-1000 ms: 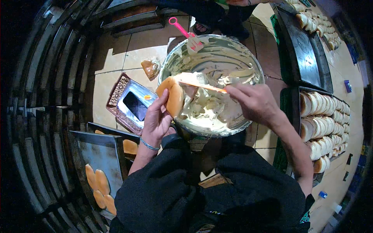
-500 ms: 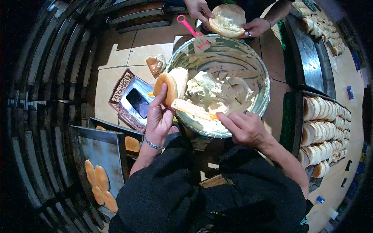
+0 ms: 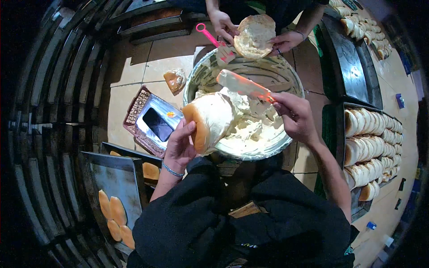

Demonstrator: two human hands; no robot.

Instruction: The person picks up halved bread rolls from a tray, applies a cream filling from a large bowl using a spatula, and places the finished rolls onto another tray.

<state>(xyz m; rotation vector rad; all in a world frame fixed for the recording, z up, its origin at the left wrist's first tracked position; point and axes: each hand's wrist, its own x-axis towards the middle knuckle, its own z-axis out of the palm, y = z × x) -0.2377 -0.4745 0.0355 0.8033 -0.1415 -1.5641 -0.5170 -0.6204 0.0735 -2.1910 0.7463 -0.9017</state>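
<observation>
My left hand (image 3: 178, 145) grips a golden bun (image 3: 206, 123), its upward face coated in white cream, over the near-left of a large round bowl (image 3: 292, 76) holding thick cream (image 3: 250, 127). In my right hand (image 3: 295, 114) is an orange-handled spatula (image 3: 243, 85), smeared with cream and raised above the bowl to the right of the bun. A pink scraper (image 3: 210, 35) rests at the bowl’s far rim. Beyond it, a co-worker’s two hands (image 3: 288, 41) hold an open bread half (image 3: 252, 33) with cream on it.
A basket (image 3: 134, 105) with a dark phone (image 3: 156, 123) lies left, near a cream-smeared bread piece (image 3: 172, 79). Trays with buns (image 3: 117, 210) stand lower left, beside dark racks (image 3: 53, 134). Rows of cream-faced buns (image 3: 371, 147) and a metal tray (image 3: 346, 58) line the right.
My right hand has risen with the spatula from near the bowl’s front. The bun’s creamed face has turned upward. The co-worker’s hands have come in with bread and lowered toward the bowl.
</observation>
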